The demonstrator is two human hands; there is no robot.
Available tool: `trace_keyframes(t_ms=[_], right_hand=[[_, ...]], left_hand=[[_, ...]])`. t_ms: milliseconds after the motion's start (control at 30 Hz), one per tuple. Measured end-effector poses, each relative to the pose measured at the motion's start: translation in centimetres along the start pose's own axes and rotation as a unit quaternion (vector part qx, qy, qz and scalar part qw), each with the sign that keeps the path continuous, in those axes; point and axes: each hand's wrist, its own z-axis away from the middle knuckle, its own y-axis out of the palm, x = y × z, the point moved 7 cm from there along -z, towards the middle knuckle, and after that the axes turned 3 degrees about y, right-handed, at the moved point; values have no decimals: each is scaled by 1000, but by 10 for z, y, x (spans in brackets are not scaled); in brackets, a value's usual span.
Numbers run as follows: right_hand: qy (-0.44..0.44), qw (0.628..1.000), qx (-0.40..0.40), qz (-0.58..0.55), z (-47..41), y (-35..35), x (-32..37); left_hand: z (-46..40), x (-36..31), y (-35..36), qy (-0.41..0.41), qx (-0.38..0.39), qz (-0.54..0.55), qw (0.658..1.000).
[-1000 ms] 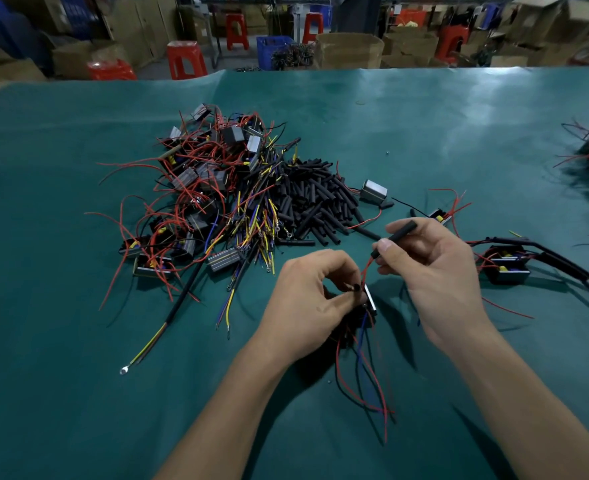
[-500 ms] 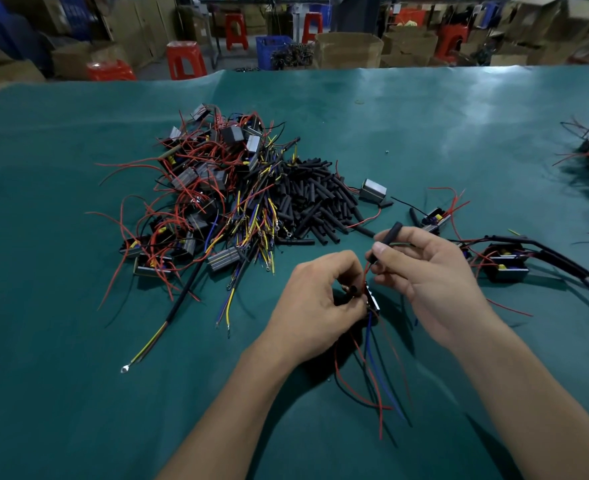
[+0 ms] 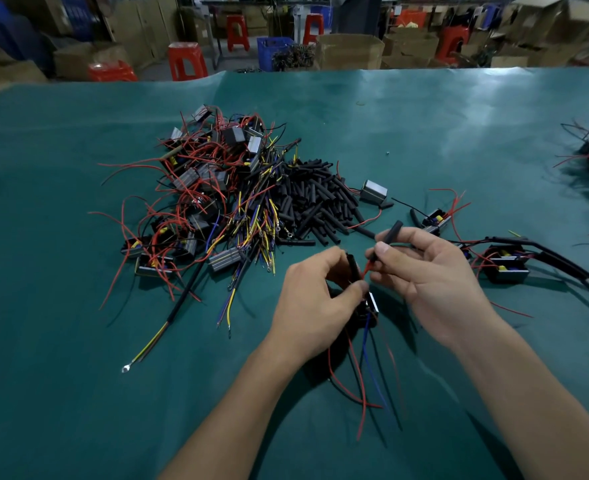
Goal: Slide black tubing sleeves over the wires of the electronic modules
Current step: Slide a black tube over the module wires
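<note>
**Threading a red wire into a sleeve**

At frame centre, a short matte black tubing sleeve is pinched by the right hand, its long axis rising rightward. A thin red wire, just below its lower mouth, is pinched by the left hand, which also grasps the small boxy black module.

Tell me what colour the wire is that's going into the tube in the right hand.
Red. The wire enters the black tube held by the right hand; head view.
</note>
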Motion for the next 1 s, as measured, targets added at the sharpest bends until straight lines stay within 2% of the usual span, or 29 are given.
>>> trace_keyframes(t_ms=[200, 367, 567, 700, 1000], right_hand=[[-54, 987, 32, 149, 1, 6, 4], [-55, 969, 83, 227, 0, 7, 4], [-113, 918, 121, 361, 1, 12, 9], [-145, 890, 126, 413, 3, 12, 11], [-138, 876, 109, 448, 2, 10, 12]], left_hand=[[0, 2, 1, 2, -10, 3, 1000], [-3, 4, -4, -2, 3, 10, 1000], [-3, 11, -5, -39, 49, 25, 998], [-3, 2, -4, 2, 85, -30, 996], [-1, -10, -8, 68, -21, -24, 997]])
